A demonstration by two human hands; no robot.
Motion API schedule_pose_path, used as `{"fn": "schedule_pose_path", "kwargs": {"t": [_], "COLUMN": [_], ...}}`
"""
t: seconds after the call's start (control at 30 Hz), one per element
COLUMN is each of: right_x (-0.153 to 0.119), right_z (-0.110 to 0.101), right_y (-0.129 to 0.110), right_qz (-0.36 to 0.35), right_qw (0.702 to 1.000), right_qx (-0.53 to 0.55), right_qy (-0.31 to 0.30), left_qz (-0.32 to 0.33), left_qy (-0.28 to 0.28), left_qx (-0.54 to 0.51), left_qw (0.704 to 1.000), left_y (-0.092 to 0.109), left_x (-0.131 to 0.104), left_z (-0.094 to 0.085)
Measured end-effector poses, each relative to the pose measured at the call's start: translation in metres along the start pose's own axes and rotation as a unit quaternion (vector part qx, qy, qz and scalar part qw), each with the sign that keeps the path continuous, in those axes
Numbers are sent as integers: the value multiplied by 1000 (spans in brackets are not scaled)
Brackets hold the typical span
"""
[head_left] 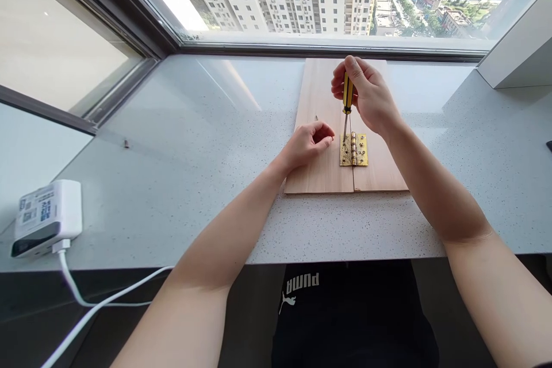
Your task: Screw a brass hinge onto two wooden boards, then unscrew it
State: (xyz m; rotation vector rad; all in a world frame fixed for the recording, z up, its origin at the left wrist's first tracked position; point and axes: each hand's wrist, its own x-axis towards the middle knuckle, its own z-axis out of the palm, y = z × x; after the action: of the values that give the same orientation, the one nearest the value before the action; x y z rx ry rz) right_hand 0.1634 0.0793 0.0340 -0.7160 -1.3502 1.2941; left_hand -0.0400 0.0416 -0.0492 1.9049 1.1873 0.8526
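Observation:
My right hand (366, 89) is closed round the black-and-yellow handle of a screwdriver (347, 94). Its shaft points down, and the tip meets the left leaf of a brass-coloured hinge (346, 152) near an upper hole. The hinge lies across the seam between two pale wooden boards, the left board (319, 178) and the right board (379, 175). Screw heads show in the right leaf. Resting on the left board beside the hinge, my left hand (311, 141) has its fingers curled towards the thumb; anything between the fingertips is too small to make out. A small screw (316, 118) appears just behind that hand.
The boards lie on a speckled white counter (207, 172) against a window frame (276, 49). At the left edge sits a white device (49, 215) with a cable (86, 316) hanging off the front. A small brown object (126, 144) lies left; a white box-like block (521, 49) stands right.

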Motion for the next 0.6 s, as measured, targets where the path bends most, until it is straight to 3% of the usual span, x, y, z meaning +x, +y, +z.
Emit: {"fn": "schedule_pose_path", "kwargs": {"t": [0.2,0.4,0.6], "right_x": [-8,-4,3], "right_z": [18,6,-8], "right_y": [4,-1,5], "right_qz": [-36,24,-12], "right_qw": [998,992,998], "right_qx": [16,72,27], "right_qy": [50,-105,-48], "left_qz": [0,3,7], "left_qy": [-1,4,-1], "left_qx": [3,1,2], "left_qw": [1000,1000,1000], "left_y": [1,1,-1], "left_x": [0,0,0], "left_z": [1,1,0]}}
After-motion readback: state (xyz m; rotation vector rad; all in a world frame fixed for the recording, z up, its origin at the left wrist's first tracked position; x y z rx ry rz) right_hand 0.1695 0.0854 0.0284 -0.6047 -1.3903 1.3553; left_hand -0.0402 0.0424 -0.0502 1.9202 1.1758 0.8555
